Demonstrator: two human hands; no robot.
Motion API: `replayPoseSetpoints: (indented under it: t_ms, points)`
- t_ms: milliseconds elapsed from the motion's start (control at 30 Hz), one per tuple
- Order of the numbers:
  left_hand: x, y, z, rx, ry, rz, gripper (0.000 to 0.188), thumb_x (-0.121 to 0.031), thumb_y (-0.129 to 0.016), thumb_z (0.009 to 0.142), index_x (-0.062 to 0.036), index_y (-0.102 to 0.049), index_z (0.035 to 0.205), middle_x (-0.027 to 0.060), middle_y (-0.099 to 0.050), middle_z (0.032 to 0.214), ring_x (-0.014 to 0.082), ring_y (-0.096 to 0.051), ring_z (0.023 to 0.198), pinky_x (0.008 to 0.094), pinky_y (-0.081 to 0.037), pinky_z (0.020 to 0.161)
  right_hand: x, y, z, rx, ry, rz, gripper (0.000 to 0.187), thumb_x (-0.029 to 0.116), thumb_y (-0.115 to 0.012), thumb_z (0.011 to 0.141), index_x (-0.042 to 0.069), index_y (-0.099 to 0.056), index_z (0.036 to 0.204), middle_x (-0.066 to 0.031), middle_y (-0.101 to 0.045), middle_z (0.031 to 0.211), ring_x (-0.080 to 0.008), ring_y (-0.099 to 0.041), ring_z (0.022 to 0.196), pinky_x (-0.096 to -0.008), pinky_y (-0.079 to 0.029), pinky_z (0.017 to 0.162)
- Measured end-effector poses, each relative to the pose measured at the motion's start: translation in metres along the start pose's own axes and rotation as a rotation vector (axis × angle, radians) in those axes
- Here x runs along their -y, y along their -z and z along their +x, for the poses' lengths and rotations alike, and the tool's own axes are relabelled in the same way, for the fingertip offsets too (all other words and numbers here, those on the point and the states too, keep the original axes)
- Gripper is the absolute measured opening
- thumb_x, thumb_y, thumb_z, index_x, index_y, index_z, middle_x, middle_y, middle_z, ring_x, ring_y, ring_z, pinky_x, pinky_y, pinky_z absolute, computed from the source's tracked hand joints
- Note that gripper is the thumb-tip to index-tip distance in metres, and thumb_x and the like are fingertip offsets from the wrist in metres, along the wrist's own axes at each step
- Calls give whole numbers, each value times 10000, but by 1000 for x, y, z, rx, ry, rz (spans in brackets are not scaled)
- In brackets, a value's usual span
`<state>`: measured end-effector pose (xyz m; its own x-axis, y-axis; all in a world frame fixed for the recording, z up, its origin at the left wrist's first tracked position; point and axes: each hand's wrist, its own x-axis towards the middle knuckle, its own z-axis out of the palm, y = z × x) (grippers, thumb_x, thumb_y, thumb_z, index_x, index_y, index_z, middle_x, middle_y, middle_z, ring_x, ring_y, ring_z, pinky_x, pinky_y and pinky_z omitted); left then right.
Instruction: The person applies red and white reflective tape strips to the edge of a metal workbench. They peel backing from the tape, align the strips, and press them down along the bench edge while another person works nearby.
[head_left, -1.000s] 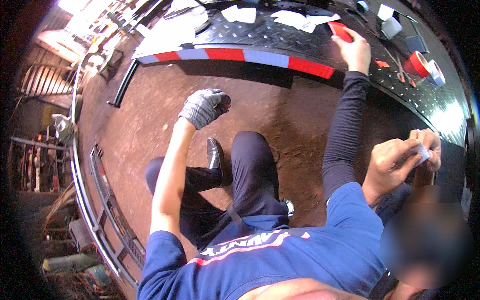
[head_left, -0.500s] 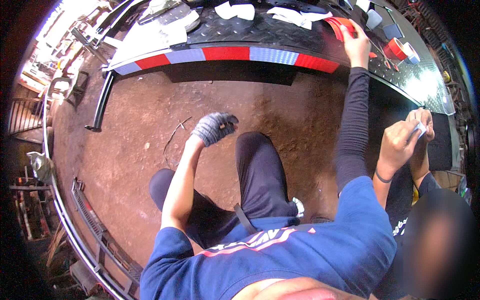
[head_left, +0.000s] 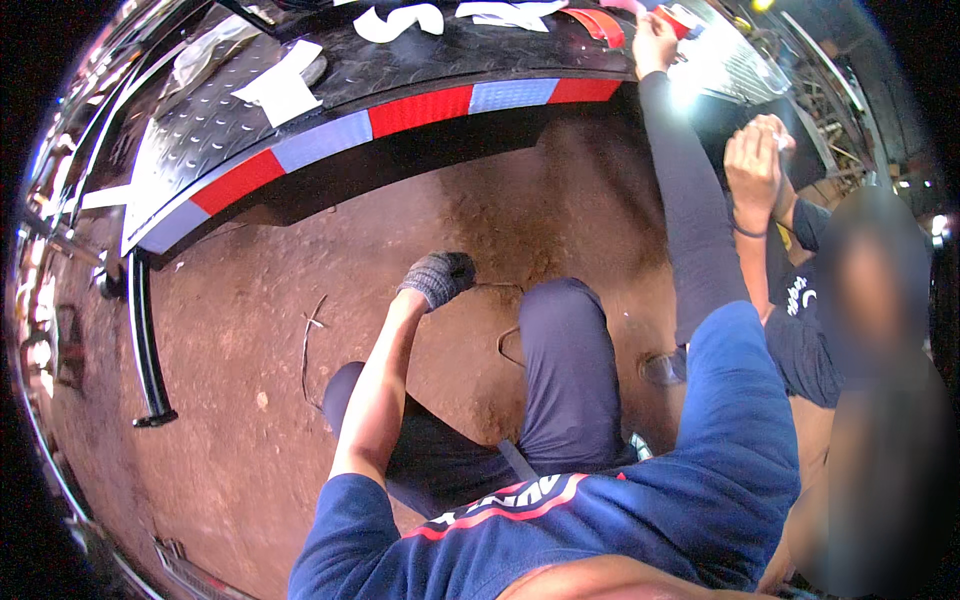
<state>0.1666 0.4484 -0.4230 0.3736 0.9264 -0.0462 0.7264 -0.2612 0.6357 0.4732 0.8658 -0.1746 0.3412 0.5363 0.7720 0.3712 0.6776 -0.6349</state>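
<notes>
At the red tape roll (head_left: 674, 22) on the metal deck (head_left: 500, 50), your right hand (head_left: 655, 46) bends its fingers, grip unclear, while your left hand (head_left: 438, 280), curled, contents hidden, hovers well apart from the striped edge (head_left: 420, 108).

The strip (head_left: 425, 108) alternated red and lilac-white; the roll (head_left: 675, 22) was red, the glove (head_left: 430, 279) mottled grey, the deck (head_left: 450, 66) black with raised flecks.

I see brown, earthy floor (head_left: 240, 320) on my side of the black tread-plate worktop (head_left: 205, 150). At the worktop's left end, a black leg (head_left: 146, 340) reaches down. White light (head_left: 722, 62) glares near the worktop's right end; beyond it, I make out dim clutter (head_left: 850, 135).
</notes>
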Motion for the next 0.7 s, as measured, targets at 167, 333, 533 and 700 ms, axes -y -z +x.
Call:
replayPoseSetpoints:
  t_ms: [167, 333, 533, 700]
  points:
    - [-57, -9, 22, 186, -24, -48, 328, -331, -594, 828, -61, -686, 989, 204, -672, 999, 397, -636, 946, 478, -504, 804, -7, 69, 31, -35, -175, 11, 249, 147, -687, 839, -37, -678, 1006, -108, -702, 909, -175, -651, 824, -295, -513, 785]
    - [-82, -23, 64, 112, -195, -215, 409, -424, -580, 880, -82, -658, 1090, 206, -658, 1063, 403, -627, 942, 467, -501, 823, 34, 67, 31, -240, -87, 9, 229, 160, -627, 880, -41, -691, 970, -106, -710, 858, -176, -642, 786, -312, -501, 711]
    - [6, -49, 42, 134, 20, -490, 469, -423, -641, 858, -98, -630, 1195, 111, -682, 1067, 295, -653, 891, 388, -532, 765, 286, 44, -145, 185, 454, 121, 252, 104, -655, 876, -1, -656, 1104, -100, -671, 1034, -160, -615, 875, -269, -486, 792]
    - [25, -74, 21, -36, 72, -1146, 588, -473, -695, 842, -87, -580, 1270, 32, -606, 1226, 184, -616, 1024, 329, -517, 829, 367, 72, -210, 774, 703, 377, 399, 26, -718, 754, 42, -659, 1149, -196, -577, 1275, -290, -596, 1034, -403, -485, 896]
